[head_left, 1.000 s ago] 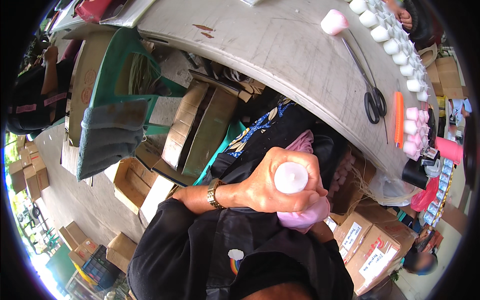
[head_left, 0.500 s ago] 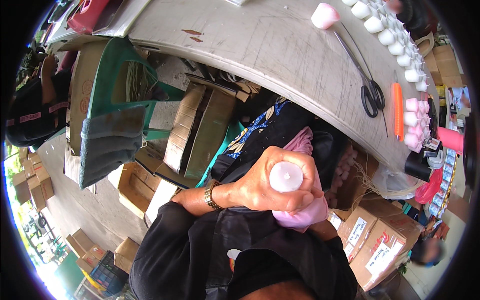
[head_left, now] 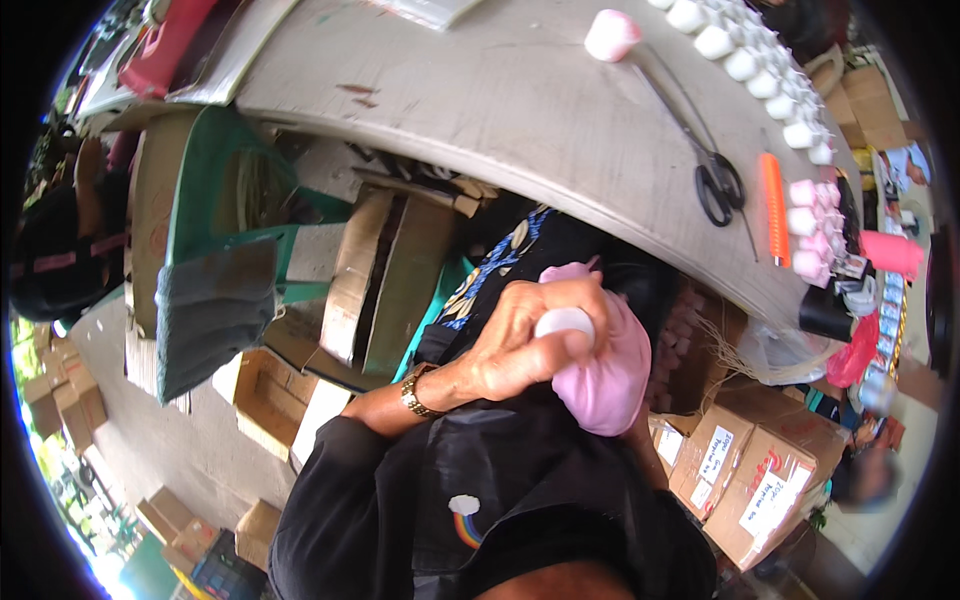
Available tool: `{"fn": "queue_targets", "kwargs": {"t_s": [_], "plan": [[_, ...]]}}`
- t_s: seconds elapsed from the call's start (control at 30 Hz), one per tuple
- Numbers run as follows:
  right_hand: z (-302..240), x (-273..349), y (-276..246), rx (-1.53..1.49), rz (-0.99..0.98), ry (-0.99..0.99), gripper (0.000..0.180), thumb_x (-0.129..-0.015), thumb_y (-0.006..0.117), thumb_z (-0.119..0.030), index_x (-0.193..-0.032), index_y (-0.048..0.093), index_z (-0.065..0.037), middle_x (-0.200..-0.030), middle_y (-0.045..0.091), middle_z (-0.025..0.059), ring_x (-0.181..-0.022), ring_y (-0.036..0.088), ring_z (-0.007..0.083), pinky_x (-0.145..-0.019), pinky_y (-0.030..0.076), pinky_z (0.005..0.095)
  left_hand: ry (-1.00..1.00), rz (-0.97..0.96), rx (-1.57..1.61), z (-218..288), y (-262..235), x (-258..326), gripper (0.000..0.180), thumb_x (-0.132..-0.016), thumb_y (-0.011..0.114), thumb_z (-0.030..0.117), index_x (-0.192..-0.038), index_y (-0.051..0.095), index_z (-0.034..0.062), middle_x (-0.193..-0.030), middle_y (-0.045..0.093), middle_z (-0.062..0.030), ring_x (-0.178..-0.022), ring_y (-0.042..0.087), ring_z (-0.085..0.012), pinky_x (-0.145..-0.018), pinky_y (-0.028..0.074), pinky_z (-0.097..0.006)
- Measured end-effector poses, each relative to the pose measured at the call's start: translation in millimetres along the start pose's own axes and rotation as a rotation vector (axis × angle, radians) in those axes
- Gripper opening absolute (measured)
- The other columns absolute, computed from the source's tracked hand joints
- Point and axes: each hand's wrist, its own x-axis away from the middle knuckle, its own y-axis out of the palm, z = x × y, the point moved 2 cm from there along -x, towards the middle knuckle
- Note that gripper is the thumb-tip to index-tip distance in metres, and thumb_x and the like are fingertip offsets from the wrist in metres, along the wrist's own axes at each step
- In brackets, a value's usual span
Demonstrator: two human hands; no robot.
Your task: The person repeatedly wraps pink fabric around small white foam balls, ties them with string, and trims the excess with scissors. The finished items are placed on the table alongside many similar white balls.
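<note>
My left hand [head_left: 515, 350], with a gold wristwatch [head_left: 412, 392] at its wrist, closes its fingers and thumb round a white candle [head_left: 560, 322]. Only the candle's round pale end shows. Beside those fingers bulges a pink cloth [head_left: 615, 375], right up against the candle. My right forearm [head_left: 640, 440] runs up under the cloth, which hides my right hand and its fingers. Both hands are over my lap, in front of the table edge.
On the table [head_left: 480, 110] lie black scissors [head_left: 720, 187], an orange cutter [head_left: 773, 210], a pink-and-white candle [head_left: 611, 36], rows of white candles [head_left: 740, 65] and pink ones [head_left: 812, 235]. A green chair [head_left: 205, 190] stands left; cardboard boxes [head_left: 745, 480] sit right.
My left thumb has come over the candle's end, and the candle has tilted. The pink cloth has shifted up and right beside it. The whole view has moved slightly.
</note>
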Motion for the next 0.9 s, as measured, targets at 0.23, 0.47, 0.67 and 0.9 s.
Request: {"fn": "queue_targets", "kwargs": {"t_s": [0.23, 0.47, 0.67, 0.9], "plan": [[77, 88, -17, 0.063, -0.207, 0.409, 0.014, -0.079, 0.059, -0.006, -0.092, 0.062, -0.001, -0.098, 0.063, 0.0194, -0.093, 0.063, 0.0385, -0.080, 0.052, 0.0435, -0.138, -0.103, 0.034, -34, 0, -8, 0.024, -0.073, 0.051, 0.023, -0.072, 0.058, -0.0002, -0.067, 0.058, -0.0082, -0.063, 0.055, -0.0150, -0.059, 0.045, -0.027], [75, 89, -61, 0.821, -0.472, 0.415, 0.007, -0.079, 0.059, -0.010, -0.082, 0.065, -0.007, -0.080, 0.064, 0.0098, -0.077, 0.066, 0.0312, -0.067, 0.053, 0.0416, -0.067, -0.225, -0.460, -62, 12, -19, 0.023, -0.091, 0.047, 0.015, -0.072, 0.057, 0.0051, -0.067, 0.058, 0.0003, -0.065, 0.052, -0.0097, -0.074, 0.044, -0.029], [43, -9, -101, 0.686, 0.478, -0.066, 0.021, -0.086, 0.060, 0.000, -0.108, 0.064, 0.000, -0.111, 0.063, 0.0159, -0.104, 0.061, 0.0327, -0.087, 0.048, 0.0408, -0.303, -0.233, -0.077, -84, 17, -25, 0.025, -0.092, 0.066, 0.028, -0.083, 0.058, 0.0066, -0.082, 0.057, -0.0008, -0.082, 0.055, -0.0103, -0.083, 0.045, -0.028], [72, -82, -94, 1.104, 0.177, 0.023, 0.045, -0.082, 0.067, -0.012, -0.126, 0.058, -0.005, -0.113, 0.062, 0.0124, -0.105, 0.057, 0.0307, -0.093, 0.042, 0.0439, 0.136, -0.209, -0.391, -50, 18, -18, 0.032, -0.083, 0.077, 0.015, -0.103, 0.052, 0.0076, -0.097, 0.060, -0.0040, -0.095, 0.059, -0.0151, -0.081, 0.048, -0.032]]}}
